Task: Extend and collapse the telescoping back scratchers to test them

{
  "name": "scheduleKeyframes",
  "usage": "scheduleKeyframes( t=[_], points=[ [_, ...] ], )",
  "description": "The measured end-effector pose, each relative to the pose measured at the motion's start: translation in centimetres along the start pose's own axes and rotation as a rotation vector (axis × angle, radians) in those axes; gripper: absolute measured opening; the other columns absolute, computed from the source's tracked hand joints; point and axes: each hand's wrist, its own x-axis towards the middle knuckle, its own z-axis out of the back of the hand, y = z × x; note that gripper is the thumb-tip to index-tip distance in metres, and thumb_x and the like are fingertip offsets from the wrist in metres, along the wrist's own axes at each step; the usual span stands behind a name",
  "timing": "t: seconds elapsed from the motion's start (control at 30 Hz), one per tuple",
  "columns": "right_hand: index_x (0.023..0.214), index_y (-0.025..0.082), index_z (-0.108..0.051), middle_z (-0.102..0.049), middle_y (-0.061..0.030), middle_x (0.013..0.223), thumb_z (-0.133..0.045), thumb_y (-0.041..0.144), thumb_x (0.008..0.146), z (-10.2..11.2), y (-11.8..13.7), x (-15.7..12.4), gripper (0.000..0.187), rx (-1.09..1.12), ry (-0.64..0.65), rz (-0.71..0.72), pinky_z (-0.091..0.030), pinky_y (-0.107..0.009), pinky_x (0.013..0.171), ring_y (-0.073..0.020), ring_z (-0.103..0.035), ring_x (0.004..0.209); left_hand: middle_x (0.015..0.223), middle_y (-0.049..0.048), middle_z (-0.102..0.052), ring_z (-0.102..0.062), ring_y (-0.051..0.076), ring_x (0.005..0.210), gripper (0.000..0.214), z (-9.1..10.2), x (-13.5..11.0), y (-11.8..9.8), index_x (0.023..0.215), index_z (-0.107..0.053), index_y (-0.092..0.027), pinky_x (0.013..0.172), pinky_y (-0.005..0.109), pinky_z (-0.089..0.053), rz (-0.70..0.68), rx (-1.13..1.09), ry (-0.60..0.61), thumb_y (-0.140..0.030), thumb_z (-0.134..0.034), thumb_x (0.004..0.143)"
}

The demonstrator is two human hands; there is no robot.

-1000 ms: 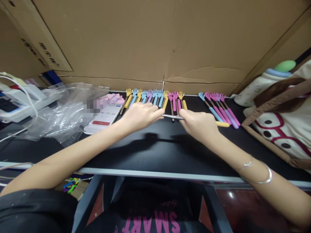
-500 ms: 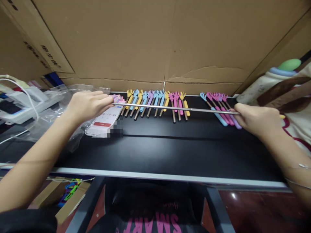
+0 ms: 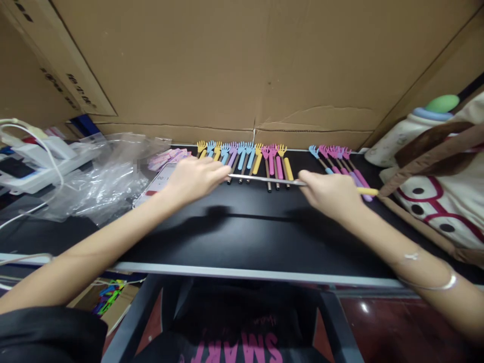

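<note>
Both hands hold a telescopic back scratcher (image 3: 264,179) level above the black table. My left hand (image 3: 196,176) is closed around its left end, so the claw is hidden. My right hand (image 3: 328,191) grips the rod further right, and a yellow handle end (image 3: 367,191) sticks out behind it. Behind the rod lies a row of back scratchers with yellow, blue, purple and pink claws (image 3: 242,151). A second group of blue, pink and purple back scratchers (image 3: 340,156) lies to the right, partly covered by my right hand.
A phone (image 3: 151,189) showing a timer lies left, partly behind my left arm, near pink-purple cards (image 3: 168,157). Clear plastic bags (image 3: 102,171) and a white power strip (image 3: 45,156) are further left. A bottle (image 3: 404,133) and a cloth bag (image 3: 454,201) stand right. Cardboard (image 3: 227,65) walls the back.
My hands have come closer together, left hand moving right and right hand moving left. The visible stretch of metal rod between them is much shorter, and the yellow handle end shows more.
</note>
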Motion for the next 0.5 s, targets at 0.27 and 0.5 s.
scheduleKeyframes(
  t=[0.27,0.5],
  points=[
    [0.085,0.019,-0.061,-0.066,-0.0056,0.067,-0.033,0.033,0.092,1.6,5.6,2.3,0.032,0.085,0.077,-0.027,-0.010,-0.028,0.052,-0.0142,-0.054,0.055,0.068,0.0023,-0.064,-0.059,0.017,0.065,0.023,1.7,1.8,-5.1,0.084,-0.063,-0.020,0.047,0.027,-0.023,0.079,-0.105,0.085,-0.031,-0.046,0.095],
    [0.086,0.019,-0.060,-0.067,-0.0047,0.071,-0.035,0.027,0.091,1.8,7.4,2.1,0.027,0.127,0.106,-0.036,-0.010,-0.028,0.052,-0.0135,-0.055,0.056,0.066,0.0011,-0.063,-0.060,0.017,0.063,0.022,1.5,1.9,-6.4,0.087,-0.064,-0.022,0.047,0.026,-0.023,0.096,-0.174,0.077,-0.036,-0.049,0.094]
  ],
)
